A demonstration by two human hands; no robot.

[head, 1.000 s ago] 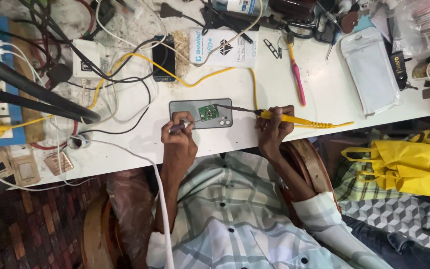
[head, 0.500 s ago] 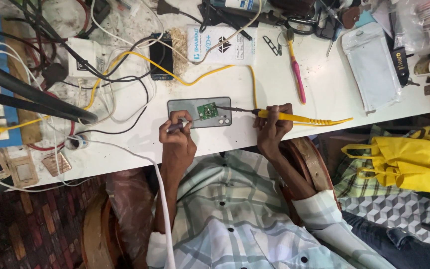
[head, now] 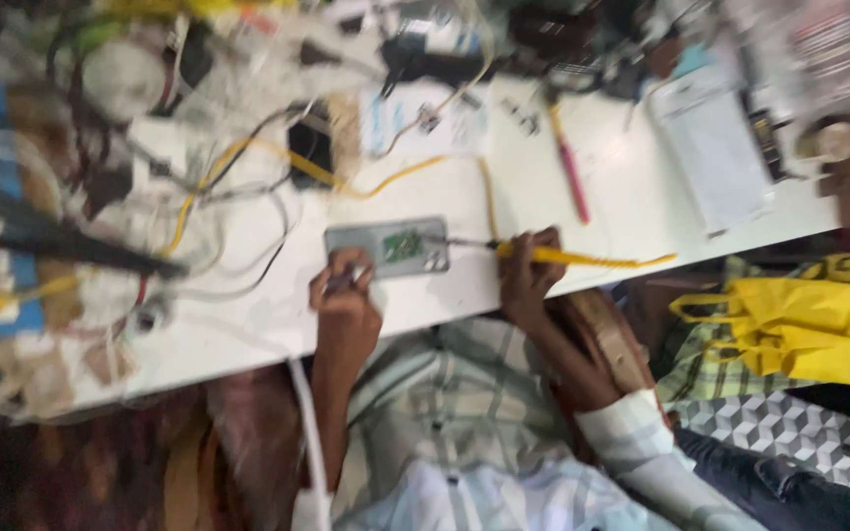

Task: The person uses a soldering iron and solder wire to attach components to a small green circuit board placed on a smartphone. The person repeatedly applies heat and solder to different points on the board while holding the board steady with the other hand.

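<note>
White table (head: 641,211), phone (head: 386,246) between fingers (head: 341,280)

Opened phone (head: 386,247) — grey, rectangular, lying flat near the front edge of the white desk (head: 632,226), its small green circuit board (head: 402,244) exposed. Yellow-handled soldering iron (head: 553,256) lies roughly level — dark tip at the phone's right end. Picture blurred; finer detail unreadable.

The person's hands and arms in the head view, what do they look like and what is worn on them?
Both hands, the left hand and the right hand, are bare, with no gloves. No rings or watch can be made out in the blur. The left arm has a pale shirt sleeve rolled up past the forearm, light checked fabric.
</note>
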